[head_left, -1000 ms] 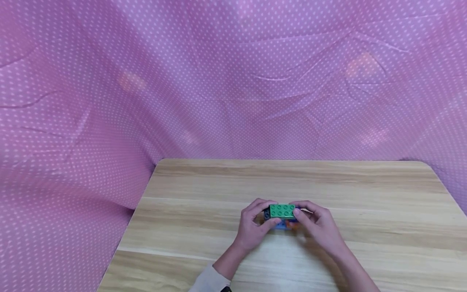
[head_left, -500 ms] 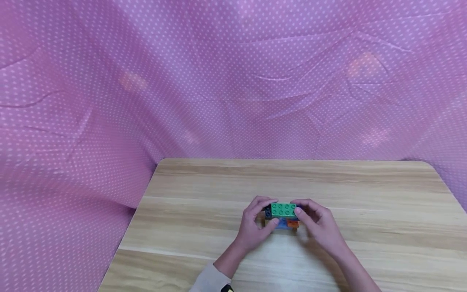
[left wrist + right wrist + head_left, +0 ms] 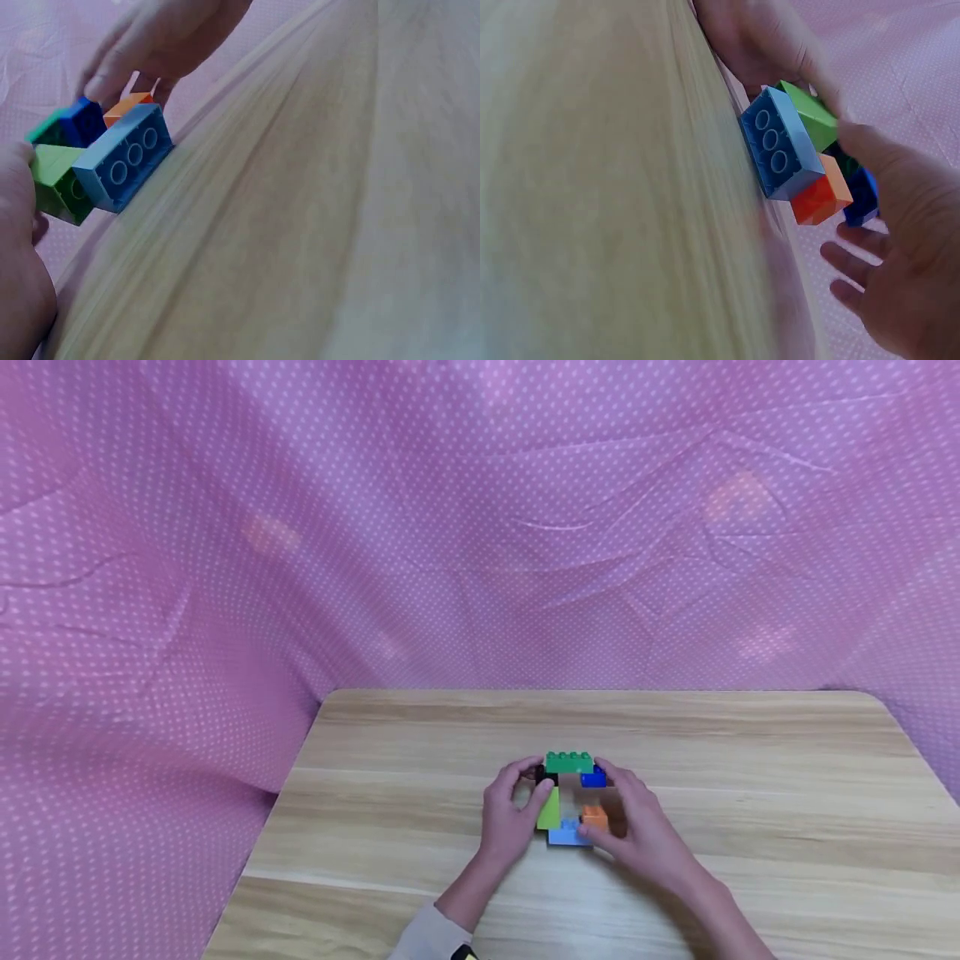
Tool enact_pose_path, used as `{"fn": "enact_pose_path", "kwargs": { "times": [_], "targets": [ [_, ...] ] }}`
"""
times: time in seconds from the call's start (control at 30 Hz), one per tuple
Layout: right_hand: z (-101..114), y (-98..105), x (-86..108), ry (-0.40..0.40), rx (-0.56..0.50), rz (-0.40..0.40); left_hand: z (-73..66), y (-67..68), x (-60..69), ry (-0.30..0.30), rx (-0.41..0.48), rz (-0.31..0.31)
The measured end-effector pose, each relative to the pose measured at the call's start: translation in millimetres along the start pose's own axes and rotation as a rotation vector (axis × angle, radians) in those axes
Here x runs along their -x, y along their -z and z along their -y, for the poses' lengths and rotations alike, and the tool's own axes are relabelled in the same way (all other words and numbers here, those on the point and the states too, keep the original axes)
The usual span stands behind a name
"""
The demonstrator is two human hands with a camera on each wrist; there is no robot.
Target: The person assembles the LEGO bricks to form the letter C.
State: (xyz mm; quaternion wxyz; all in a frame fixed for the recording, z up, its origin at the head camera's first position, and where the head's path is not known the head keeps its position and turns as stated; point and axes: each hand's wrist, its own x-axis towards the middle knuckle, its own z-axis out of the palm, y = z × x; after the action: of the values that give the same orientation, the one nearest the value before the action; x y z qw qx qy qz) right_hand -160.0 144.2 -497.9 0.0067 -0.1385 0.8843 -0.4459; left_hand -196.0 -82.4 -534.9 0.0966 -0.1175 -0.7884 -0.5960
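Note:
Both hands hold a ring-shaped assembly of toy building bricks. In the head view its green brick (image 3: 568,762) lies at the far side, with a black brick (image 3: 546,774) and a dark blue brick (image 3: 594,779) below it. A lime brick (image 3: 549,810) forms the left side, an orange brick (image 3: 595,817) the right, and a light blue brick (image 3: 566,835) the near end. My left hand (image 3: 506,822) grips the black and lime side. My right hand (image 3: 648,835) spans the other side, thumb by the light blue brick, fingers by the dark blue one. The light blue brick's hollow underside (image 3: 133,154) faces the left wrist camera.
The wooden table (image 3: 405,827) extends around the hands, its far edge meeting a pink dotted cloth (image 3: 480,568). The cloth also hangs along the left side. A light sleeve (image 3: 431,935) covers the left forearm.
The assembly has tipped, so the green brick's studded top has turned away and the ring's opening shows. My right thumb has moved from the green brick down to the light blue one.

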Motion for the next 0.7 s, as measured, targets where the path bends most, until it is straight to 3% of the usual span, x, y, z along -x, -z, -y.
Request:
{"fn": "enact_pose_path", "kwargs": {
  "times": [0.17, 0.33, 0.7],
  "targets": [
    [-2.8, -4.2, 0.4, -0.014, 0.106, 0.013, -1.0, 1.3, -0.2, 0.08, -0.212, 0.033],
    [-5.4, -7.2, 1.6, -0.002, 0.154, 0.009, -2.6, 2.1, 0.5, 0.071, -0.379, 0.058],
    [-7.6, -5.3, 2.5, -0.011, 0.236, 0.008, -2.9, 4.9, -2.7, 0.12, -0.406, 0.107]
  ]
}}
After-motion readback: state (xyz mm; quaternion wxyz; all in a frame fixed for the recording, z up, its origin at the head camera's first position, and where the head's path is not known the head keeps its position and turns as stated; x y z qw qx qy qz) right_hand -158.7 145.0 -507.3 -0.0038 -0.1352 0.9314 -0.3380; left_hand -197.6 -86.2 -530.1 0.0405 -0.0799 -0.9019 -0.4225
